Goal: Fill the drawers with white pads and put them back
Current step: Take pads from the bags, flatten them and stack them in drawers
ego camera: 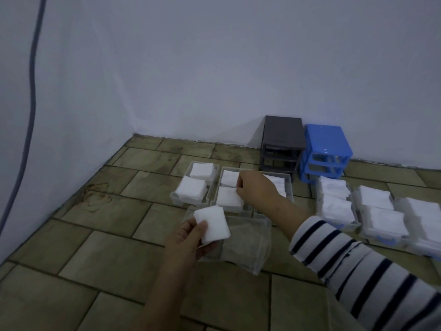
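Note:
My left hand [191, 240] pinches a stack of white pads [212, 223] above an empty clear drawer [253, 249] lying on the tiled floor. My right hand [255, 189] reaches over a grey-walled drawer [214, 187] and its curled fingers touch the white pads [229, 199] inside it. To its left stands another clear drawer [177, 198] filled with pads. Three filled drawers with blue fronts [381, 237] sit in a row at the right.
A dark grey drawer cabinet [282, 139] and a blue one [325, 149] stand open-fronted against the white wall. A grey cable [32, 80] hangs down the left wall. A striped sleeve [358, 266] covers my right forearm.

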